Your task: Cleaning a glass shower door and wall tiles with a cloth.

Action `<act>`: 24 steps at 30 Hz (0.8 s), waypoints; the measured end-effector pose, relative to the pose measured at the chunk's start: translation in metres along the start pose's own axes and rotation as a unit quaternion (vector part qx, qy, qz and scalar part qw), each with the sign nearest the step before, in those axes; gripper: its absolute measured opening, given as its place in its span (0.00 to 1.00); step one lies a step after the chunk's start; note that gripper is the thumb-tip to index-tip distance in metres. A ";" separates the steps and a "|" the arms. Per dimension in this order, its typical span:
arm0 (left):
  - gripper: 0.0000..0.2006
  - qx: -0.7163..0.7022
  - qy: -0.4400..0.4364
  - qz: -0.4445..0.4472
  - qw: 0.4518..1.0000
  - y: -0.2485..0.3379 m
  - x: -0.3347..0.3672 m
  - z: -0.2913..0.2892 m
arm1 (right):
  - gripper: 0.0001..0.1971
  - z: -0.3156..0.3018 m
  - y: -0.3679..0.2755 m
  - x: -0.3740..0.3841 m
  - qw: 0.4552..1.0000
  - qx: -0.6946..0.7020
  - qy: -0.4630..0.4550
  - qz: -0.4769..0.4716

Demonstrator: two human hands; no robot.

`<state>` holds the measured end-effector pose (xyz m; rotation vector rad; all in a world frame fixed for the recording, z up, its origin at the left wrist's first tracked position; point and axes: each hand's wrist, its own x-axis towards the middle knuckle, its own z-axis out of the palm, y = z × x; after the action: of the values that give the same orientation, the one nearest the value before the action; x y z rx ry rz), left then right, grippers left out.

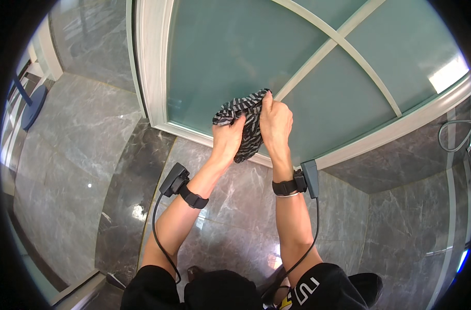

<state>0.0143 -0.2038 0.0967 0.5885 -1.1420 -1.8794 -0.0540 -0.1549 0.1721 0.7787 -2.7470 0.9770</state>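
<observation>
A black cloth [251, 135] with a grey-white stripe pattern hangs bunched between my two hands, its lower end dangling. My left hand [228, 138] grips its left side, thumb laid over the fabric. On the other side, my right hand [276, 121] is closed on the cloth's upper right corner, thumb pointing up. Both arms reach forward, away from my body. Just beyond the cloth stands a door [204, 62] with a pale frame and frosted green-grey glass panes; whether the cloth touches the glass I cannot tell.
Grey marble tiles [65, 170] cover the floor, crossed by a darker threshold strip [127, 191] at left. A blue round-based stand [34, 107] is at the far left. A flexible metal hose [447, 137] hangs by the right wall. Cabled devices [174, 178] are strapped to both wrists.
</observation>
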 end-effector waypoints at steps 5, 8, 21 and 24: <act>0.05 -0.058 0.012 -0.009 0.998 -0.008 -0.001 -0.002 | 0.27 0.011 0.008 -0.004 1.000 0.015 0.024 0.000; 0.06 -0.073 0.011 0.002 0.997 -0.006 0.003 -0.004 | 0.27 0.011 0.004 -0.005 0.999 0.020 0.030 -0.008; 0.10 0.042 0.004 0.023 0.999 0.004 0.005 -0.004 | 0.28 0.007 0.005 0.003 1.000 -0.004 0.015 -0.023; 0.10 0.070 -0.017 0.054 0.996 -0.007 0.004 -0.007 | 0.29 0.013 0.020 0.002 0.999 -0.012 0.011 -0.030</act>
<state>0.0146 -0.2091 0.0868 0.5620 -1.3111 -1.7335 -0.0655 -0.1507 0.1510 0.8359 -2.6953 0.9331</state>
